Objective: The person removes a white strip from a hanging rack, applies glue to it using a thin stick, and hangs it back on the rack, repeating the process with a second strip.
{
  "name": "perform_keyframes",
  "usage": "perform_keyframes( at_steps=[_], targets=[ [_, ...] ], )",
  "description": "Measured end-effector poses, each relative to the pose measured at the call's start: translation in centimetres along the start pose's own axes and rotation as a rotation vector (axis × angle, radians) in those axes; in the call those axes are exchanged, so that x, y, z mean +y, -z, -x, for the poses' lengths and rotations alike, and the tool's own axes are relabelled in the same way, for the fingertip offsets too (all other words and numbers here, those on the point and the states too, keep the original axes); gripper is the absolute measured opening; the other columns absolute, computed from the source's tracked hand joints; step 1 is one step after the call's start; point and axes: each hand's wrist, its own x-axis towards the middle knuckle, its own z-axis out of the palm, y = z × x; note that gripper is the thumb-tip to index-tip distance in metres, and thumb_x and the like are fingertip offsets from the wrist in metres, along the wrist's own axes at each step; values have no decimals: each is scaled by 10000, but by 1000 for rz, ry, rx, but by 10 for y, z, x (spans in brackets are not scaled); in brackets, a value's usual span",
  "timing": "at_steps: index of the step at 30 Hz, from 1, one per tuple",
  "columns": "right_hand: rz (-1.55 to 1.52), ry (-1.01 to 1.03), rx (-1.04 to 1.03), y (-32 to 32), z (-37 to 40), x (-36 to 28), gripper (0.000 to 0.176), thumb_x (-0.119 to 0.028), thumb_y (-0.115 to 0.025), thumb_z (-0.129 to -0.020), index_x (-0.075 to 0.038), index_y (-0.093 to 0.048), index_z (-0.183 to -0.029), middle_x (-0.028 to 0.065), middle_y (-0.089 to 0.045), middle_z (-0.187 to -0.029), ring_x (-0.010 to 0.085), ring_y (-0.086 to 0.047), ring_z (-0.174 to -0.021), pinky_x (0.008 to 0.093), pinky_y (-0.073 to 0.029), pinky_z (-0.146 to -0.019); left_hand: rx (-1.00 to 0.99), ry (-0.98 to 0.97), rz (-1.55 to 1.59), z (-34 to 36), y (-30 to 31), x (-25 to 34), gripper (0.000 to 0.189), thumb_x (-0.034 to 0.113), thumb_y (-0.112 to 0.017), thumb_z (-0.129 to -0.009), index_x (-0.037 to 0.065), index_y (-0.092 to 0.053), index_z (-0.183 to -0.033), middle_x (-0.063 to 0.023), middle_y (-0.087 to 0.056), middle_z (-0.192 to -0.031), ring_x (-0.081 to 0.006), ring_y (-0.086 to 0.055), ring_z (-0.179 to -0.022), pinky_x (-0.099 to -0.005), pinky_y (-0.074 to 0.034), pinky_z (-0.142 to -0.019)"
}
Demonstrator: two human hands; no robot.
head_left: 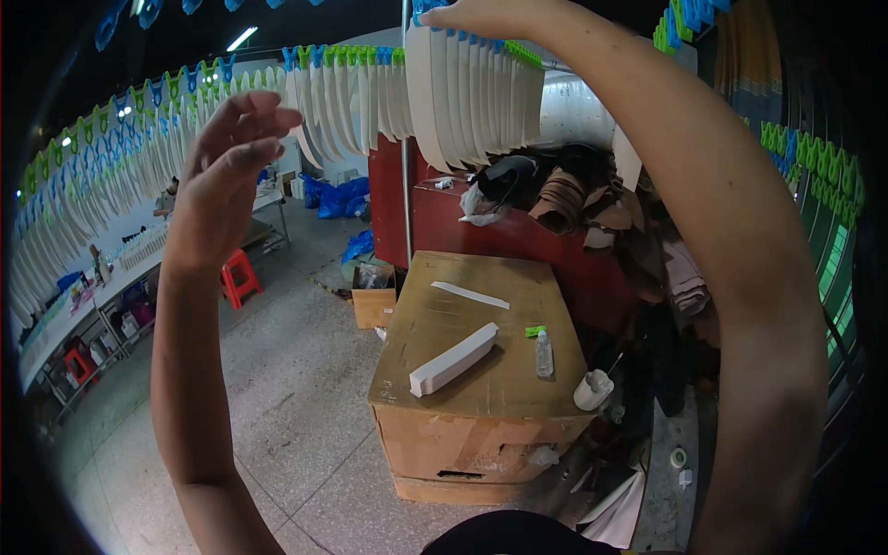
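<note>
My right hand is raised to the top of the view. Its fingers are pressed together at a blue clip above a white curved strip. My left hand is lifted at the left with its fingers bent and apart, holding nothing, in front of the row of hanging strips. Blue and green clips hold these strips in a line. Below, on a cardboard box, lie a bundle of white strips, one loose strip, a green clip and a clear bottle.
A white cup stands at the box's right corner. A metal pole rises behind the box. Brown rolled material lies on a red surface. At the left are a red stool and long tables.
</note>
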Motion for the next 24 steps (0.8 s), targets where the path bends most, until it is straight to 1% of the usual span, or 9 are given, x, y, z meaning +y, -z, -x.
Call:
perform_keyframes(
  at_steps=[5, 7, 9, 12, 14, 17, 18, 22, 24],
  targets=[
    [25, 0, 19, 35, 85, 20, 352, -264, -672, -852, -51, -624, -1127, 77, -621, -1041, 149, -605, -931, 275, -492, -776, 83, 151, -12, 67, -31, -28, 286, 99, -656, -832, 21, -574, -1094, -58, -646, -995, -130, -605, -962, -267, -459, -885],
    [34, 0, 25, 45, 115, 13, 354, -265, -672, -852, -52, -623, -1132, 76, -620, -1045, 148, -604, -934, 274, -491, -778, 14, 387, -15, 96, -56, -52, 211, 46, -633, -849, 4, -599, -1054, -58, -656, -952, -142, -624, -907, -263, -486, -831],
    [-172, -146, -177, 72, 162, 8, 401, -285, -700, -818, -20, -622, -1109, 152, -578, -1099, 226, -608, -955, 344, -503, -811, -81, 545, -97, 127, -88, -91, 198, 44, -621, -865, -17, -609, -1053, -75, -672, -915, -152, -643, -888, -272, -511, -793],
    [-364, -240, -251, 95, 228, 11, 367, -238, -709, -818, -13, -622, -1095, 124, -592, -1059, 209, -608, -883, 332, -509, -791, -297, 639, -356, 158, -136, -131, 272, 140, -633, -878, -26, -605, -1093, -156, -690, -940, -235, -674, -891, -338, -525, -794],
    [-531, -434, -291, 103, 270, 18, 334, -192, -722, -814, -8, -623, -1075, 104, -592, -1039, 183, -612, -856, 295, -510, -760, -548, 682, -699, 174, -165, -152, 417, 281, -653, -872, 1, -587, -1174, -212, -678, -1000, -352, -657, -932, -401, -514, -813],
    [-588, -546, -319, 103, 335, 38, 292, -141, -717, -824, 7, -621, -1058, 80, -593, -1018, 141, -609, -834, 254, -503, -733, -658, 791, -837, 181, -196, -181, 424, 356, -623, -876, 15, -610, -1126, -244, -655, -1017, -427, -618, -952, -459, -495, -813],
    [-602, -571, -346, 102, 354, 41, 292, -141, -717, -824, 7, -621, -1058, 80, -593, -1018, 141, -609, -834, 254, -503, -733, -676, 786, -869, 185, -203, -192, 366, 338, -604, -878, -1, -635, -1013, -258, -665, -925, -419, -639, -895, -491, -499, -786],
    [-799, -791, -313, 89, 415, 53, 229, -99, -707, -834, 25, -630, -1011, 43, -607, -936, 98, -598, -815, 226, -492, -714, -790, 840, -927, 179, -223, -192, 326, 306, -622, -859, -17, -659, -890, -256, -667, -871, -421, -647, -847, -492, -503, -762],
    [-829, -840, -320, 80, 437, 55, 211, -86, -705, -835, 30, -634, -996, 34, -611, -907, 88, -595, -802, 221, -489, -706, -699, 796, -966, 184, -221, -198, 302, 279, -636, -845, -18, -674, -806, -255, -667, -842, -423, -651, -819, -489, -508, -749]
  ],
)
